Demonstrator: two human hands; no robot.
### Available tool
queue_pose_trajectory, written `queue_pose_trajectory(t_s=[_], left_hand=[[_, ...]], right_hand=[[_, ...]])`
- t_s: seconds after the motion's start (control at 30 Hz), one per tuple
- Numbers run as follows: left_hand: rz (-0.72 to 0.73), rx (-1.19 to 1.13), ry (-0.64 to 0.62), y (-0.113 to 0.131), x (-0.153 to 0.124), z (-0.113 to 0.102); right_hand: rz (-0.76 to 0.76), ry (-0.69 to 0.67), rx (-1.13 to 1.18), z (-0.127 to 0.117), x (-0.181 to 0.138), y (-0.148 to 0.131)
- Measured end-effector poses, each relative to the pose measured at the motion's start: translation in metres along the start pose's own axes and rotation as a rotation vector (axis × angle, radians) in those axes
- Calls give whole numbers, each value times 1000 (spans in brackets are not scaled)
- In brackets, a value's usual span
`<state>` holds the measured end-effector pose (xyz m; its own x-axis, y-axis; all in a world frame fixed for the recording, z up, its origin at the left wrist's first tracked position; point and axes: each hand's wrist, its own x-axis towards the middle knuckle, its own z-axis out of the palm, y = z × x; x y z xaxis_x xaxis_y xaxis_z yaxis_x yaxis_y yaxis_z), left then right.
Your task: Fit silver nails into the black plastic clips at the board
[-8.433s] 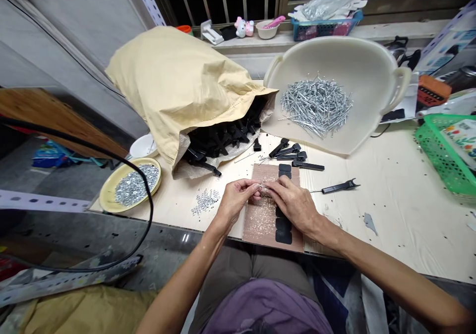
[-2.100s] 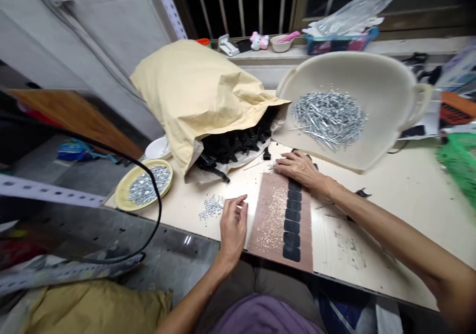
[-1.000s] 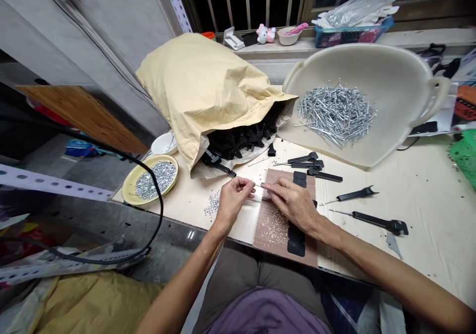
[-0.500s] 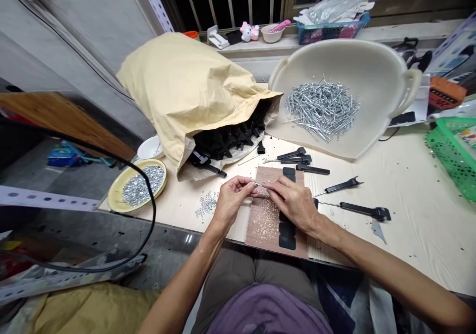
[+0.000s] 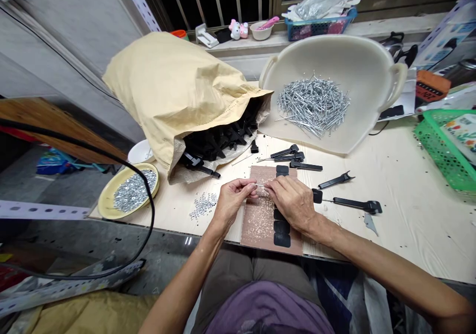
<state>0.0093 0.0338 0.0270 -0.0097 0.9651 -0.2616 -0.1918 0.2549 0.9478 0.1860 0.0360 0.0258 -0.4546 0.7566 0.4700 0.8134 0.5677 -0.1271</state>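
- Pale table: one bag at 11 o'clock from the hands, one tub at 1, its silver pile too many to count.
- One dish at 9 o'clock; one loose heap nearer.
- Five black handles: three at 2 o'clock, two at 3.
- One pin at the centre, between the hands, above one board.
- Left hand: thumb and fingertips pinching the pin's left end.
- Right hand: fingers bent, pinching its right end; one black piece at the outer edge, whether held I cannot tell.

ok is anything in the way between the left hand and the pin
Nothing visible: the left hand is at one end of the exposed pin, the right hand at the other. Anything tiny inside either pinch is hidden.
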Motion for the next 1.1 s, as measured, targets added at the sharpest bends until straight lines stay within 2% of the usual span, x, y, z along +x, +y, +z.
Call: queue_pose_trajectory(t_s=[0.13, 0.27, 0.47, 0.7, 0.8, 0.97, 1.1], left_hand=[[54, 99, -3, -2, 0, 0], [43, 100, -21, -5, 2, 0], [39, 133, -37, -9, 2, -1], [34, 140, -7, -7, 0, 0], [9, 88, 6, -7, -1, 2], [-90, -64, -43, -8, 1, 0], [-53, -47, -36, -10, 1, -1]], right_hand=[[39, -40, 27, -1, -1, 1], [70, -88, 95, -2, 0, 3], [45, -90, 26, 1, -4, 3], [179, -240, 189, -2, -1, 4], [169, -218, 191, -2, 0, 3], [28, -97, 46, 2, -3, 0], [-17, -81, -15, 3, -4, -1]])
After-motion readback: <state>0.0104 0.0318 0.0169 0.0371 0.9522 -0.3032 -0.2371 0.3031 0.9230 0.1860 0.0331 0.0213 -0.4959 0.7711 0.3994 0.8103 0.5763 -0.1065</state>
